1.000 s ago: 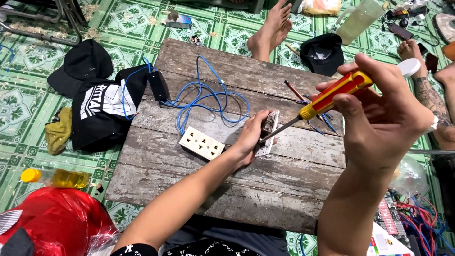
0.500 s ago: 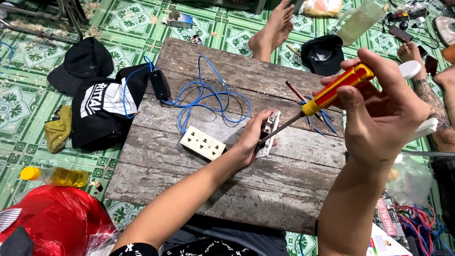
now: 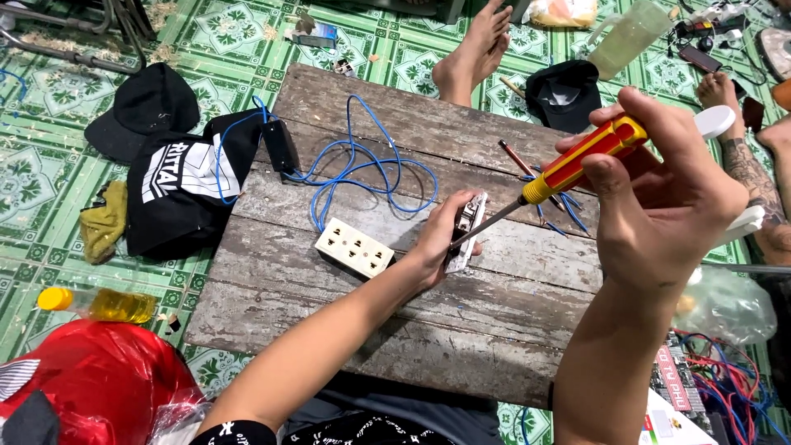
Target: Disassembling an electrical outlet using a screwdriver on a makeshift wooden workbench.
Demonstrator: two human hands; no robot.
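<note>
At the frame's centre the left hand (image 3: 441,239) grips a white switch module (image 3: 466,231) on edge upon the wooden board (image 3: 395,346). The right hand (image 3: 659,202) clenches a red-yellow screwdriver (image 3: 568,169), its tip at the module (apparently a terminal screw). Next likely needs steady turning.

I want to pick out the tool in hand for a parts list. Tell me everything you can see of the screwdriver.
The screwdriver has a chunky red and yellow handle, plastic by its look, and a slim dark metal shaft. The right hand grips the handle, raised above the wooden board. It slants down to the left, its tip meeting the small white electrical part that the left hand holds on edge on the board. The tip's shape cannot be made out.
</note>
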